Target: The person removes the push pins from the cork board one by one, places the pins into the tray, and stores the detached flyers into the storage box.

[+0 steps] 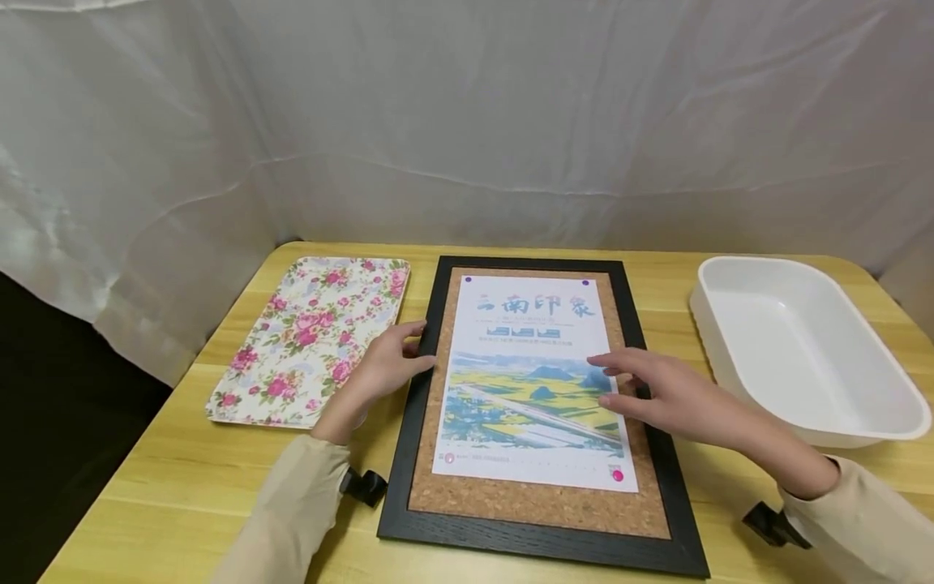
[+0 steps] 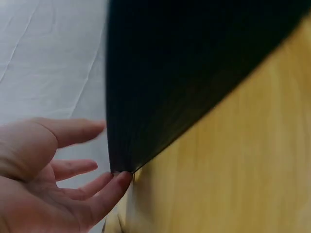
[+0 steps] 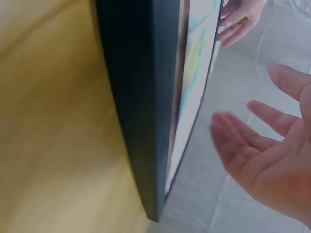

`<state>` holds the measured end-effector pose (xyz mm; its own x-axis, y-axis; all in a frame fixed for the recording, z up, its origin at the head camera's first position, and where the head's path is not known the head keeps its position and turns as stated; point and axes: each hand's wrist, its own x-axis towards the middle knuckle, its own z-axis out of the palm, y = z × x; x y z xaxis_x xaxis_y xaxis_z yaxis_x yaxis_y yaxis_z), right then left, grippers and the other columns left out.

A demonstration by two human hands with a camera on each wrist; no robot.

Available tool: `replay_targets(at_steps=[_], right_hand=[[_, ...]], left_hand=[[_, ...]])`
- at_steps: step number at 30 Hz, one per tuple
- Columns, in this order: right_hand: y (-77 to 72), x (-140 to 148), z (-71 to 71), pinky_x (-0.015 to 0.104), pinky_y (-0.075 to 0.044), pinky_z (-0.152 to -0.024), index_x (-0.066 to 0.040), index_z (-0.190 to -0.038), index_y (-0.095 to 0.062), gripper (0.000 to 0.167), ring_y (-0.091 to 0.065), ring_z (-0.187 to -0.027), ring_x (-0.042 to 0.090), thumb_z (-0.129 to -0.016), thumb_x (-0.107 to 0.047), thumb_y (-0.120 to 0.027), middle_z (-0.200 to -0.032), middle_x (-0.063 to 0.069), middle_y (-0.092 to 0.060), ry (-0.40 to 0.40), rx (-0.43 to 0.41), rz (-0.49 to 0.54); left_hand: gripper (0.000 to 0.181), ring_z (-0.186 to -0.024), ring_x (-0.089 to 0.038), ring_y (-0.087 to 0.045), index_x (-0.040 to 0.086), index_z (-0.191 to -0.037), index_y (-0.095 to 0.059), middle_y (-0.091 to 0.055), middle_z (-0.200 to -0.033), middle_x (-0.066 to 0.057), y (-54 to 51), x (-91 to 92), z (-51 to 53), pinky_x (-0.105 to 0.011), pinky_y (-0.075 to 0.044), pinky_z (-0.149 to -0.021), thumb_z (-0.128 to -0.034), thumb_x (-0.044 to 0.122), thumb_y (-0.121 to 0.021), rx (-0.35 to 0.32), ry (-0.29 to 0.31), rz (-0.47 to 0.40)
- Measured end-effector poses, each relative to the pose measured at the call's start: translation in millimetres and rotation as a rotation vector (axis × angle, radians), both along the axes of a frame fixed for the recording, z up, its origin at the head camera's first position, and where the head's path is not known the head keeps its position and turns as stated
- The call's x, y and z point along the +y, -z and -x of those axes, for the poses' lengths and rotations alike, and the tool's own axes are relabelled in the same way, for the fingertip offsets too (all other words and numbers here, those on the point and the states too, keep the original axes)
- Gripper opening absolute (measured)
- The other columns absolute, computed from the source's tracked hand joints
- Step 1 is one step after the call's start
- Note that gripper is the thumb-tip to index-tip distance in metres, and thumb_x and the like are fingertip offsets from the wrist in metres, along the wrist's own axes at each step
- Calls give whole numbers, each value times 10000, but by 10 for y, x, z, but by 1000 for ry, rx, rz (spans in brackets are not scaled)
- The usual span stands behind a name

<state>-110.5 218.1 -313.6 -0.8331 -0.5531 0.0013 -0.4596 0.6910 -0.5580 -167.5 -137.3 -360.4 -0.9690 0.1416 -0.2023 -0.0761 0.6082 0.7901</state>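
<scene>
Worktop [image 1: 168,487] is bearing framed corkboard [image 1: 540,503] at twelve o'clock, likely stiff, light, best gripped by side rails [image 1: 670,478]; left hand [image 1: 383,357], loosely spread, is touching its nine-o'clock rail [image 1: 417,405] without gripping, right hand [image 1: 667,397], relaxed and empty, hovering near three.

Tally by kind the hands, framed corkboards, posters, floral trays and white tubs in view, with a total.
Hands: 2 (left hand, right hand)
Framed corkboard: 1
Landscape poster: 1
Floral tray: 1
White tub: 1
Total: 6

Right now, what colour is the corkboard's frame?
The frame is black; it shows best in the head view.
</scene>
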Motion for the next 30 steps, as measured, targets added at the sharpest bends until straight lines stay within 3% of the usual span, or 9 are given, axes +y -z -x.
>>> replay_targets(at_steps=[3, 7, 14, 22, 30], right_hand=[[43, -1, 2, 269, -515, -663, -19, -1227, -630, 392, -618, -855, 112, -931, -272, -670, -1092, 62, -667, -24, -88, 81], [137, 26, -9, 259, -512, -672, -52, -1121, -672, 260, -583, -798, 86, -922, -218, -680, -963, -48, -659, -59, -188, 107], [263, 120, -67, 242, -482, -634, -88, -1035, -680, 155, -551, -724, 86, -901, -164, -698, -880, -66, -634, -113, -310, 142], [372, 213, -204, 238, -489, -542, -122, -955, -701, 154, -537, -638, 14, -825, -143, -781, -775, -154, -589, -255, -218, 193], [424, 180, -370, 232, -468, -534, -121, -901, -731, 115, -511, -599, 0, -803, -107, -791, -706, -175, -583, -137, -176, 177]], left_hand=[[641, -1141, -315, -556, 46, -1479, -391, -549, -1314, -187, 29, -10, -1, -435, -498, -869, -917, 145, -682, 10, 15, 24], [623, -1151, -327, -543, 38, -1471, -404, -570, -1273, -198, 60, -40, -8, -448, -484, -889, -923, 157, -676, 2, 33, 34], [620, -1185, -321, -521, 80, -1484, -395, -551, -1305, -187, 72, -60, -7, -471, -457, -935, -935, 183, -665, -29, 35, 12], [621, -1206, -324, -498, 86, -1483, -400, -528, -1322, -190, 54, -61, -14, -467, -448, -940, -933, 195, -667, -29, 37, 20], [636, -1146, -316, -540, 80, -1485, -393, -571, -1269, -181, 70, -63, 4, -465, -462, -919, -926, 186, -676, -31, 40, 15]])
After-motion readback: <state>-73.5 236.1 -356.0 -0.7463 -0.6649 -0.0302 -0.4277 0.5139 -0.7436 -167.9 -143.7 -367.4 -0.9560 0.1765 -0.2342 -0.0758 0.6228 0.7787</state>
